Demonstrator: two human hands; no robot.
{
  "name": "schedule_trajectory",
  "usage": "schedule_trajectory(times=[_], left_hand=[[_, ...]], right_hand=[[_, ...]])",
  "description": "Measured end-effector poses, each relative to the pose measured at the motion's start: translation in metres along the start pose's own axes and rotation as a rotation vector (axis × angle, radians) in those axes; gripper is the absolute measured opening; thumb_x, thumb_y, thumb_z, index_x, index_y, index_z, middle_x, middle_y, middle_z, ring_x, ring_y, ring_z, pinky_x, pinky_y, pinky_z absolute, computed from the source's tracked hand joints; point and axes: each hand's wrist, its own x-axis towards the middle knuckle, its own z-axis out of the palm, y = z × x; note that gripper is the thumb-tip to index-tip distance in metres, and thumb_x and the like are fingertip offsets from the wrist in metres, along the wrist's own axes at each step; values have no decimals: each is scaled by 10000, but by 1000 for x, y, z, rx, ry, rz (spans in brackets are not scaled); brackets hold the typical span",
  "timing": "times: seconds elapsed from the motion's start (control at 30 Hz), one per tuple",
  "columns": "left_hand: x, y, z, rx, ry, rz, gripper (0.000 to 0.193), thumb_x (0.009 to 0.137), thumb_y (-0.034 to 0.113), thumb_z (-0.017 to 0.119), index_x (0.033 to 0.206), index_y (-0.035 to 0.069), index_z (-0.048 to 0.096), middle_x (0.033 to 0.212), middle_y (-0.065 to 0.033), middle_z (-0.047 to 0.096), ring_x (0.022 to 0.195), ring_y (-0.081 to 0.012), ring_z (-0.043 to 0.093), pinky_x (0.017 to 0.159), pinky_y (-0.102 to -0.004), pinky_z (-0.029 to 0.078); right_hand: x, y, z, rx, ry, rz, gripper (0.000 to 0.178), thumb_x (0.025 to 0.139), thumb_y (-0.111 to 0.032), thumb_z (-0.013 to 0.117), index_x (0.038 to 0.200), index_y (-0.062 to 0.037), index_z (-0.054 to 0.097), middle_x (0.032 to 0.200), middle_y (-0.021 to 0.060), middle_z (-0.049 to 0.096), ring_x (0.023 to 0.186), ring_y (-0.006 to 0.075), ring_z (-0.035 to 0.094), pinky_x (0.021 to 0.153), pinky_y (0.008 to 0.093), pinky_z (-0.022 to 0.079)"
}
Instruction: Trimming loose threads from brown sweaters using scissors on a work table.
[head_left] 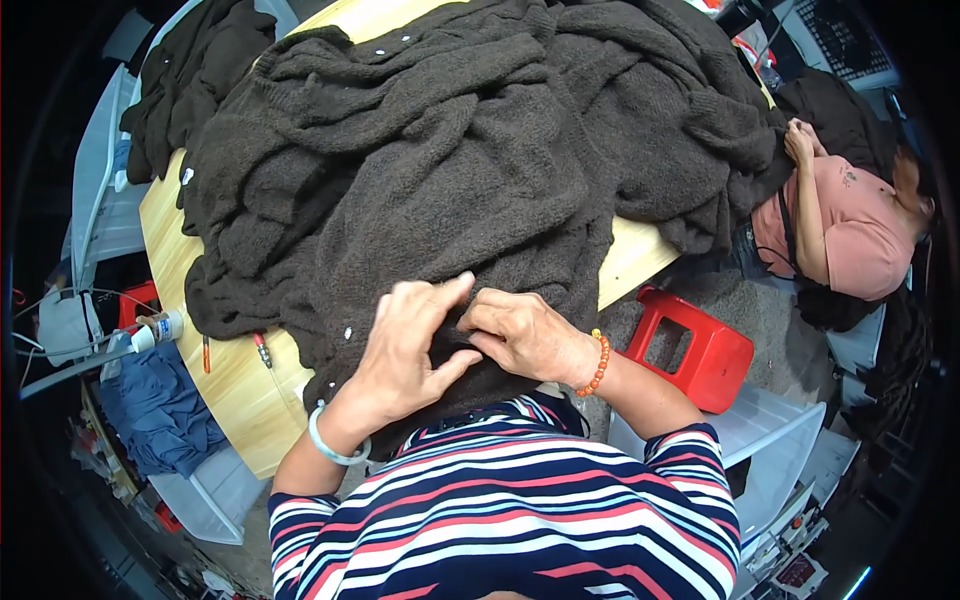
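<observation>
A large heap of dark brown knitwear (470,190) covers most of the wooden table and hangs over its near edge in front of me. My left hand (400,345) rests on the near part of the knit, its thumb and index finger spread apart. Close beside it, my right hand (520,330) is closed in a pinch at the knit. Whatever lies between its fingertips is too small or hidden to make out. A small white spot (348,332) shows on the fabric left of my left hand.
On the pale table (255,400) at left lie a red-handled tool (262,348) and a thin orange tool (206,355). Blue cloth (160,405) fills a bin (205,500). A red stool (715,365) stands at right, near a person in pink (865,225) handling dark cloth.
</observation>
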Motion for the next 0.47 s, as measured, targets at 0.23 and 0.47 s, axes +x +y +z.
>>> schedule_trajectory(times=[0.23, 0.47], left_hand=[[-26, -31, 33, 61, 21, -89, 188, 655, -3, 696, 834, 54, 684, 716, -72, 605, 737, -272, 566, 710, -368, 416], [-23, -30, 27, 192, -5, -46, 196, 664, 2, 711, 846, 73, 703, 707, -64, 603, 752, -265, 567, 712, -382, 427]], right_hand=[[-1, -6, 5, -80, 88, -117, 187, 748, 36, 728, 920, 0, 662, 867, 118, 624, 754, 285, 672, 649, 355, 561], [-3, -2, 10, -335, 44, 9, 201, 841, -33, 662, 1032, 20, 627, 988, 142, 607, 852, 287, 676, 706, 353, 560]])
